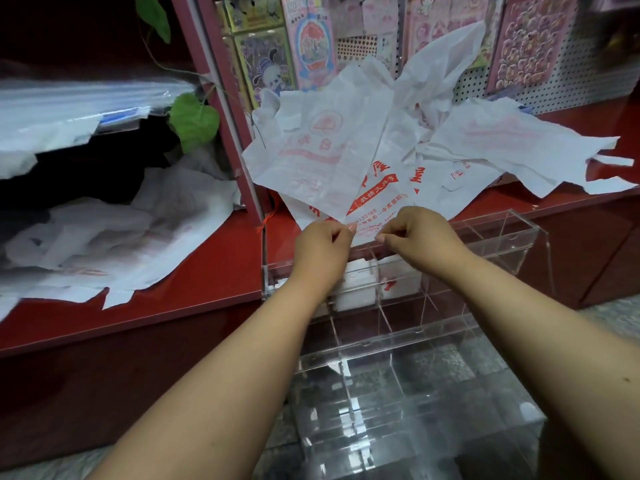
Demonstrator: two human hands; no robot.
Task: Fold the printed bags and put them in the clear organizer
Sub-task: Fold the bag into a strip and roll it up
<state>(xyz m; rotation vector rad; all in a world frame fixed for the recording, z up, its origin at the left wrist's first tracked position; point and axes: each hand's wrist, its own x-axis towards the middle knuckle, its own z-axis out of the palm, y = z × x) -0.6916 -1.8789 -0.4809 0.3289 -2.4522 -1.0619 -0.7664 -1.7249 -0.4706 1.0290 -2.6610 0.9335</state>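
While you are looking down from the head camera, your left hand [323,242] and your right hand [420,233] are meeting over the near edge of a printed bag [375,202], each with its fingers curled in and pinching the thin white plastic at its bottom hem, thumbs and forefingers pressed together. That bag, white with red lettering, is lying on the red counter [207,271] and hanging slightly over its front edge, right above the clear organizer [485,244]. More printed bags are lying in a loose heap [433,126] behind it, spreading toward the right along the counter and rising against the pegboard [554,84], where sticker sheets [533,39] are hanging. The organizer is standing just in front of the counter, below your wrists, its transparent walls dividing it into compartments; folded white bags [356,282] are sitting in the compartments directly under your hands, while the compartment to the right is showing only clear walls. Off to your left, other crumpled white bags [114,237] are lying on a lower red shelf, with a stack of clear sleeves [69,98] on the shelf above and a green leaf [194,121] dangling beside the red upright.
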